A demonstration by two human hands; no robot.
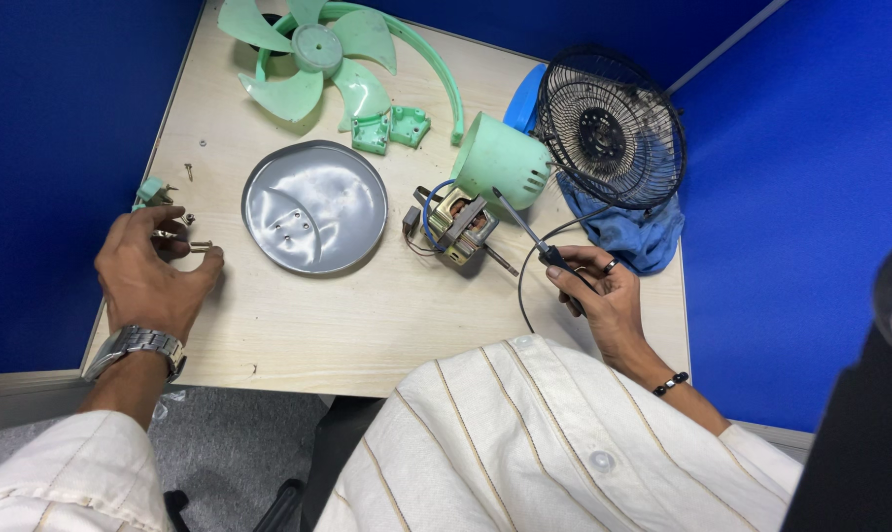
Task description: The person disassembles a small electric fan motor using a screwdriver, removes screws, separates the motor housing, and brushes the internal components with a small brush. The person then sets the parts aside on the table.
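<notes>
Fingers of the left hand (153, 271) pinch a small metal screw (201, 246) on the pale wooden counter (367, 325). Right hand (604, 296) grips a thin black screwdriver (525, 229), its tip near the little copper motor (459, 227).

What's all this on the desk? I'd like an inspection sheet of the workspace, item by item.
Surface: pale wooden desk, small, set in a corner.
Job's things: screwdriver in the right hand, tip near the motor; small screws at the left fingers.
Clutter: green fan blade, green ring, green bracket, green motor cover, grey round plate, black wire grille, blue cloth, small green part.
Grips: left hand pinching a screw; right hand closed on the screwdriver.
Cables: black cord looping off the motor; blue wire on it.
Surroundings: blue partition walls, grey floor.
</notes>
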